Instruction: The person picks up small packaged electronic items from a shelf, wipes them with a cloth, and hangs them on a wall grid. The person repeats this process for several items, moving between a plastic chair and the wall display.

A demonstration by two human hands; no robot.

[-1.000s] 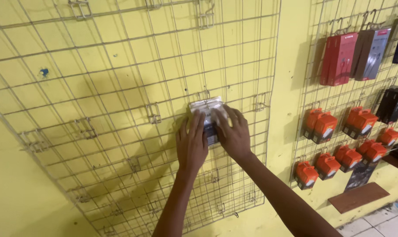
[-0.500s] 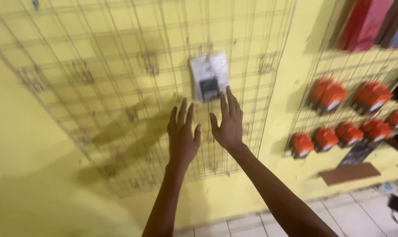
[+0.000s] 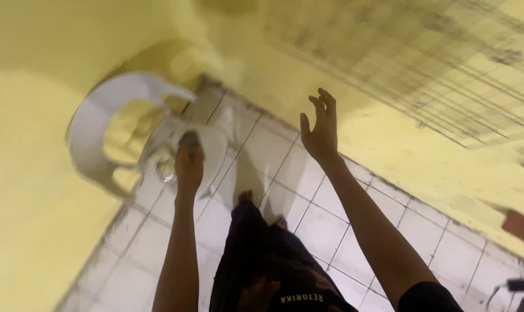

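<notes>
My left hand (image 3: 189,162) reaches down to the seat of a white plastic chair (image 3: 100,124) standing against the yellow wall. Its fingers are together over a small dark item, and a clear packet (image 3: 166,171) lies on the seat beside it. Blur hides whether the hand grips anything. My right hand (image 3: 321,128) is raised in the air with fingers spread and nothing in it, in front of the wall's lower part. The wire grid panel (image 3: 446,75) is up at the right, blurred.
White floor tiles (image 3: 319,231) run along the yellow wall. My dark trousers and bare feet (image 3: 247,197) are below me. A brown board (image 3: 521,226) leans at the wall's foot on the right, and a small dark object (image 3: 519,284) lies on the floor at the bottom right.
The view has swung down from the wire grid to the floor and chair. Both hands left the hung packet; the left dropped to the chair seat, the right stays raised.
</notes>
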